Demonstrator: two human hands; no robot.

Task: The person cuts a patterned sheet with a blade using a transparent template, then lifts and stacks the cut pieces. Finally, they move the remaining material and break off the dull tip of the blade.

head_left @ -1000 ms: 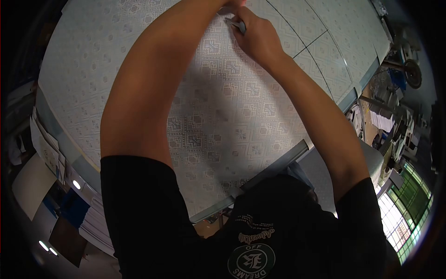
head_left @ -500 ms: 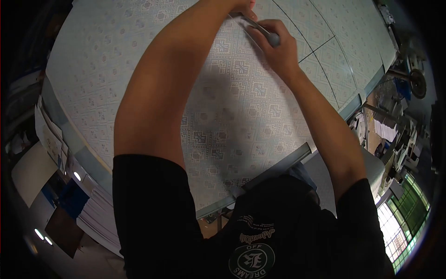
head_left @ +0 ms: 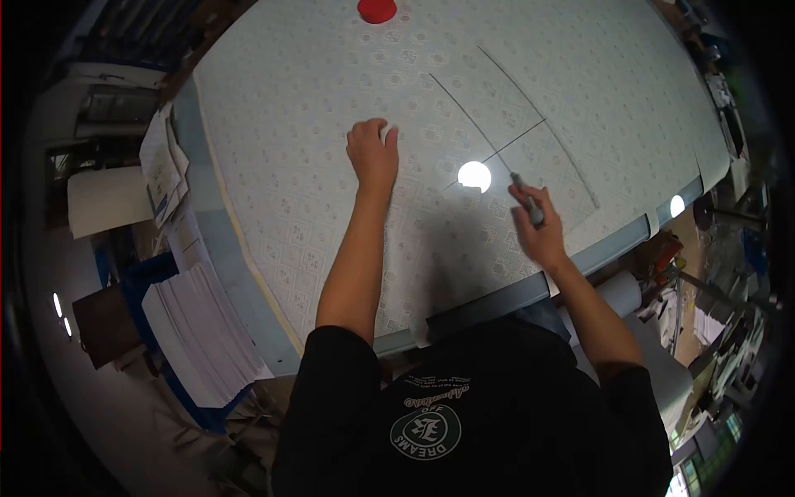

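- Loose papers (head_left: 166, 170) hang over the left edge of the table (head_left: 214, 224).
- A stack of white sheets (head_left: 199, 335) lies beside the same edge, close to the near left corner.
- A pale patterned sheet (head_left: 286, 186) covers most of the tabletop; a yellowish strip (head_left: 259, 286) follows its left border.
- The left hand (head_left: 373, 156) is over the left middle of the sheet, its fingers bent and a narrow gap between thumb and forefinger; whether it touches the surface I cannot tell.
- A red round object (head_left: 378, 10) sits farther toward the far edge, cut off by the top of the view.
- A bright white spot (head_left: 474, 176) shows on the sheet between the two hands.
- A grey rail (head_left: 497, 300) runs along the near edge, just in front of the person.
- Two long dark lines (head_left: 545, 122) slant across the right half of the sheet, joined by a shorter crossing line (head_left: 514, 142).
- The right hand (head_left: 540, 228), nearer the near edge, has its fingers closed around a grey-handled tool (head_left: 535, 215). The tool's tip points at the lower end of the inner line; contact is too small to tell.
- A pale roll (head_left: 619, 291) lies beyond the near edge, toward its right end.
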